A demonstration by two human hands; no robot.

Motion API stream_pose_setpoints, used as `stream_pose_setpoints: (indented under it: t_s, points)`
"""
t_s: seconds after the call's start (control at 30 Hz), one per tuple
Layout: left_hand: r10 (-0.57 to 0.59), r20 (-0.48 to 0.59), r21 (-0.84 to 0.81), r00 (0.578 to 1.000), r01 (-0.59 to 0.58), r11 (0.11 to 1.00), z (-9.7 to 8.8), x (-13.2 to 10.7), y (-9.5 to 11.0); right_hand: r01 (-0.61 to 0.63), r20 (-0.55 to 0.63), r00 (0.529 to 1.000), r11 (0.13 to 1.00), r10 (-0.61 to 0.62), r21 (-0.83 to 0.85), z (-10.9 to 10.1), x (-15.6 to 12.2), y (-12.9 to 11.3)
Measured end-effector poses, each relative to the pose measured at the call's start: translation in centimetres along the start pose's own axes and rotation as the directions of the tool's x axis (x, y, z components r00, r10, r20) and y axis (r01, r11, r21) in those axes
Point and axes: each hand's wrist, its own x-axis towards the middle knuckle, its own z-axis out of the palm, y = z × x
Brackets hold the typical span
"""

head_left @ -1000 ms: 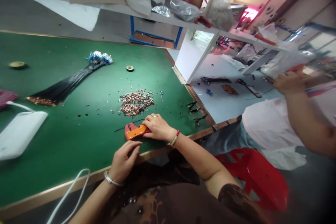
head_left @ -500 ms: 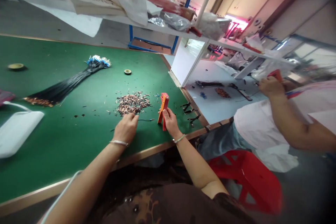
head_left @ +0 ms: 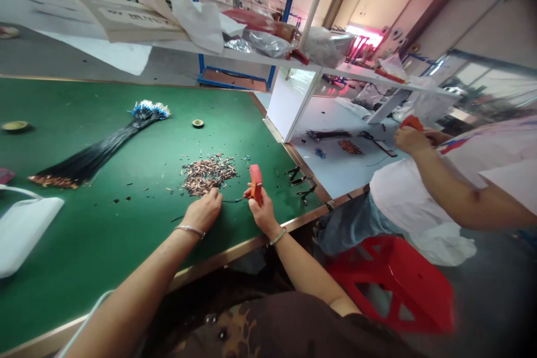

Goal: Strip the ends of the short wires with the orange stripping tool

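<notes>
My left hand is closed on a short black wire, just in front of a pile of copper-coloured scraps. The wire's end reaches toward my right hand. That hand is wrapped round a red and orange hand tool, which looks like a wire stripper; its handles are mostly hidden by my fingers. Whether the tool touches the wire I cannot tell. To the left lies a bundle of black wires with blue and white tips at the far end and copper ends nearer.
On the green table are two tape rolls, one a small ring, a white power bank-like box, and black clips by the right edge. At right a co-worker handles a red tool beside a red stool.
The tool in my right hand has turned from upright side-on to tilted away, and come closer to the wire's end. The view has shifted slightly. The co-worker's hands have lowered and moved left.
</notes>
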Motion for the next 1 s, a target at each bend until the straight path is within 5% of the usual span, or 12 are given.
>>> stream_pose_setpoints:
  t_s: [0.27, 0.4, 0.6, 0.7, 0.77, 0.9, 1.0]
  points:
    - [0.052, 0.119, 0.072, 0.991, -0.061, 0.996, -0.7, 2.7, 1.9, -0.044, -0.035, 0.998, 0.991, 0.049, 0.130, -1.9, 0.0, 0.6]
    - [0.076, 0.020, 0.099, 0.997, -0.078, 0.992, -3.4, 1.3, 1.3, -0.081, -0.037, 0.995, 0.971, 0.092, 0.225, -2.0, 0.4, 0.8]
    - [0.104, -0.222, 0.076, 0.969, -0.089, 0.993, -7.3, -4.1, -0.5, -0.150, -0.074, 0.979, 0.910, 0.192, 0.386, -2.5, 1.0, 0.7]
    - [0.177, -0.456, -0.065, 0.872, -0.231, 0.971, -7.6, -5.1, 0.2, -0.218, 0.022, 0.973, 0.881, 0.231, 0.420, -1.8, 0.9, -0.4]
    - [0.236, -0.503, -0.146, 0.831, -0.351, 0.925, -7.3, -4.7, 1.2, -0.284, 0.140, 0.959, 0.859, 0.247, 0.425, -0.7, 1.0, -1.5]
    - [0.333, -0.460, -0.216, 0.823, -0.467, 0.857, -6.3, -3.4, 3.0, -0.440, 0.403, 0.879, 0.758, 0.253, 0.483, 1.5, 2.2, -3.4]
    - [0.345, -0.440, -0.286, 0.829, -0.494, 0.821, -5.8, -3.0, 3.0, -0.519, 0.492, 0.837, 0.635, 0.240, 0.572, 2.5, 3.5, -4.1]
